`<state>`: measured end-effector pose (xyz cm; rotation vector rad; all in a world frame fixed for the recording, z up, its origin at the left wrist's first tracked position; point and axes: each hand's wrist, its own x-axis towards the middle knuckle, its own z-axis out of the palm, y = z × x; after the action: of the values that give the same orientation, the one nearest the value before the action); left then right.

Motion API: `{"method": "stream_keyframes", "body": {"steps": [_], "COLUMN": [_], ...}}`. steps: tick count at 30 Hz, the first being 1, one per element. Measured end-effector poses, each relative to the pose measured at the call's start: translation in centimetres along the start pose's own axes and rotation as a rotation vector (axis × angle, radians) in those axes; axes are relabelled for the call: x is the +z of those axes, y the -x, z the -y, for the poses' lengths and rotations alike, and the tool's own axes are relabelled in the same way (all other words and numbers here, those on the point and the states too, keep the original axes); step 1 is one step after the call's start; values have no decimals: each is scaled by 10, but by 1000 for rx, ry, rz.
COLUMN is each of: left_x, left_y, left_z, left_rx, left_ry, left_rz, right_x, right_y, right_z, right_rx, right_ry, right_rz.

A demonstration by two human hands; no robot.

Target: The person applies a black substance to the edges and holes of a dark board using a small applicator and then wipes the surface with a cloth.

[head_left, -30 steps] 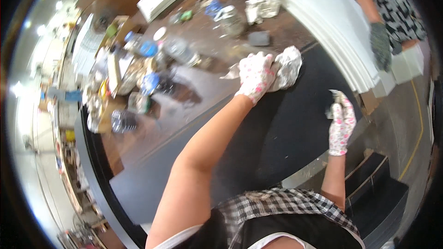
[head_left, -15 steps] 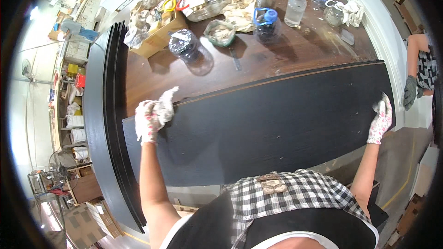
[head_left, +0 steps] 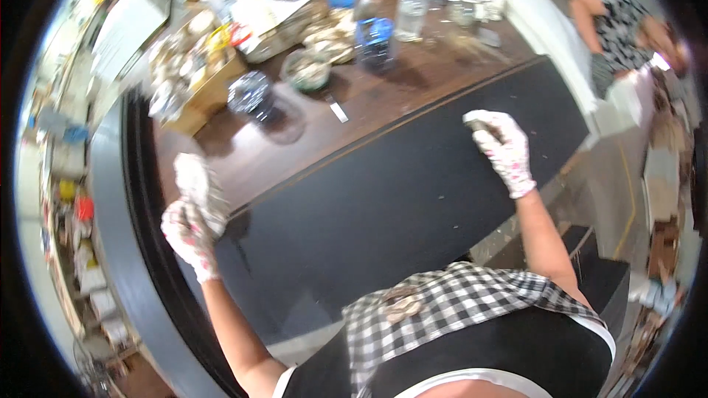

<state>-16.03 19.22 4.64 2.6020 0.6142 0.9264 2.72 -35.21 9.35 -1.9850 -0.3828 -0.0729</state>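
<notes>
Black panel (head_left: 398,199) lying flat along the near edge of the brown bench (head_left: 413,81), between the body and the clutter of bottles and jars. Left hand (head_left: 190,232), gloved, closed around a crumpled rag (head_left: 198,186) at the panel's left end. Right hand (head_left: 504,149), gloved, fingers curled over a small dark item on the panel's far edge; too blurred to identify. Probably stiff, broad and fairly heavy, smooth-faced and likely slippery. Best gripped at opposite ends, fingers under the edges, kept level.
</notes>
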Motion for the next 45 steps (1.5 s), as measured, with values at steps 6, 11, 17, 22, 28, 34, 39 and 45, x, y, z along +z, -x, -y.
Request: {"method": "stream_keyframes", "body": {"steps": [6, 11, 17, 22, 28, 34, 39, 45], "left_x": [88, 169, 247, 277, 275, 279, 280, 267], "left_y": [47, 40, 20, 23, 21, 22, 25, 32], "left_z": [-173, -305, -487, -525, -533, -531, -530, -564], "left_rx": [291, 423, 503, 379, 406, 430, 505, 730], "left_ry": [58, 203, 227, 418, 412, 414, 428, 267], "left_rz": [240, 274, 358, 417, 397, 377, 235, 367], "right_x": [-35, -140, -248, -305, -309, -273, -217, -260], "right_y": [-4, -42, -132, -187, -205, -198, -155, -54], "right_z": [-38, -94, -163, -197, -209, -189, -153, -162], "right_rx": [-67, -4, -11, 0, 31, -82, -232, 51], "right_ry": [152, 461, 747, 929, 949, 1058, 912, 198], "right_rz": [-119, -265, -319, -297, -205, 3, 25, -389]}}
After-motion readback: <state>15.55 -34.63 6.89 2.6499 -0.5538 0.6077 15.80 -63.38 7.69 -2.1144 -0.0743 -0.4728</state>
